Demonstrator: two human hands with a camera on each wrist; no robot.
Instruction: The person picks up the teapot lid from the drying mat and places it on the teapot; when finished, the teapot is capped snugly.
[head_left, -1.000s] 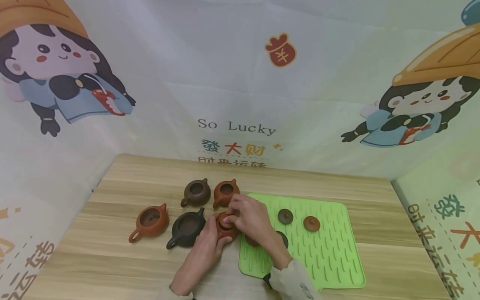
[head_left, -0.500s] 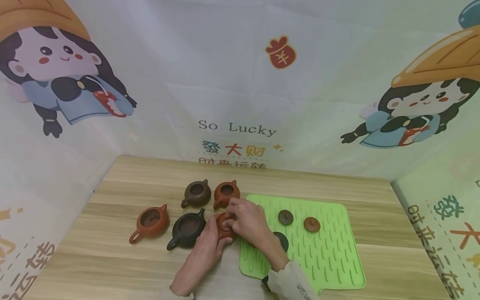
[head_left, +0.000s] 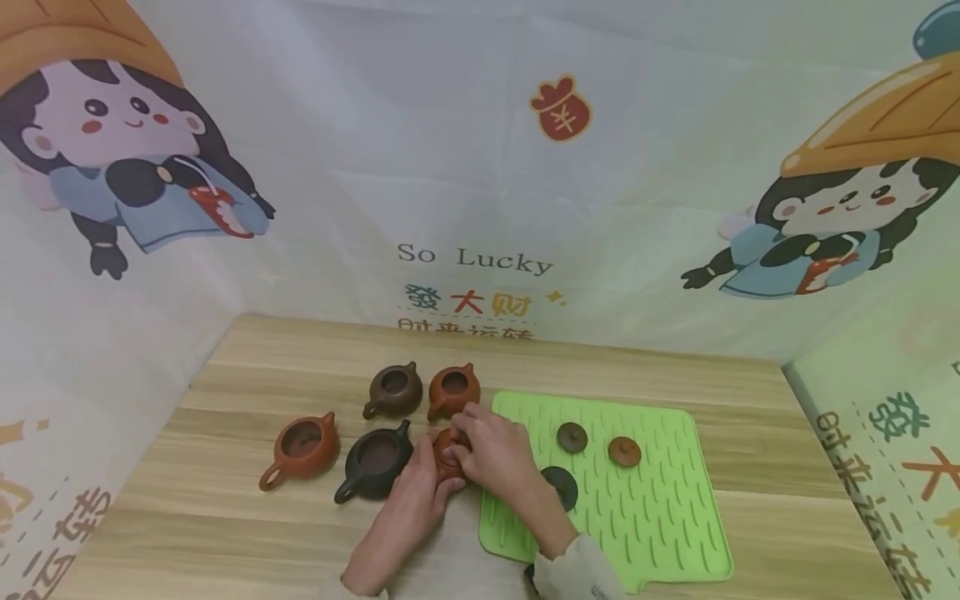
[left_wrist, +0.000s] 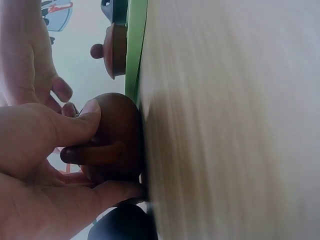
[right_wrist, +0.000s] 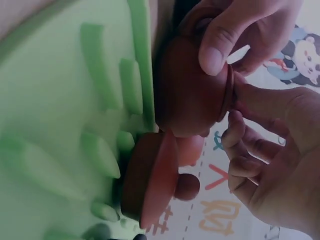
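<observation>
A small reddish-brown teapot (right_wrist: pixel 187 87) stands on the table, mostly covered by both hands in the head view. My left hand (head_left: pixel 416 487) grips its body, with the thumb (left_wrist: pixel 90 117) near the handle. My right hand (head_left: pixel 495 446) is over the top and pinches the lid (head_left: pixel 447 452), which sits on the opening; its knob is hidden by the fingers. Beside the teapot, another reddish lid (right_wrist: pixel 157 180) with a round knob lies on the green mat (head_left: pixel 637 517), hidden beneath the right arm in the head view.
Lidless teapots stand to the left and behind: black (head_left: pixel 375 467), orange-red (head_left: pixel 303 447), dark brown (head_left: pixel 395 390) and orange (head_left: pixel 455 392). On the mat lie a brown lid (head_left: pixel 572 437), an orange lid (head_left: pixel 624 452) and a black lid (head_left: pixel 561 489). A printed cloth backdrop (head_left: pixel 480 183) encloses the table.
The lid under my right fingers has gone from tilted over the opening to lying flatter on it. My left hand keeps its grip on the teapot. The head view has tipped slightly.
</observation>
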